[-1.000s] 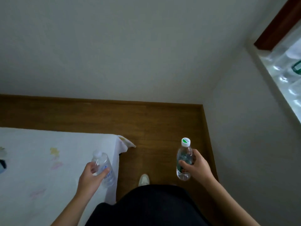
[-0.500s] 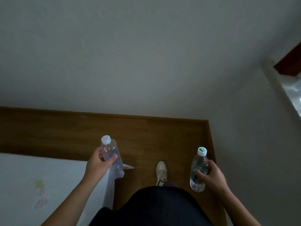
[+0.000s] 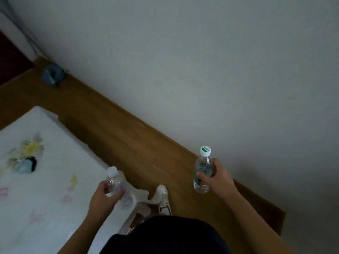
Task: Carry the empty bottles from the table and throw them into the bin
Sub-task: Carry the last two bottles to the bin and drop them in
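My left hand [image 3: 104, 197] grips a clear plastic bottle [image 3: 120, 187] with a white cap and a pale blue label, held upright over the corner of the table [image 3: 45, 189]. My right hand [image 3: 218, 177] holds a second clear bottle [image 3: 201, 171] with a white and green cap and a green label, upright above the wooden floor near the wall. The table has a white cloth with faint flower prints. A blue-grey object [image 3: 53, 75] stands on the floor by the wall at the far left; I cannot tell whether it is the bin.
A small dark and pale blue object [image 3: 27, 165] lies on the tablecloth at the left. A white wall runs diagonally along the wooden floor [image 3: 128, 136]. My white shoe [image 3: 164, 202] is on the floor between the table corner and the wall.
The view has swung to the left: the wall now runs diagonally and the far floor with the blue-grey object has come into sight. Both hands still hold their bottles.
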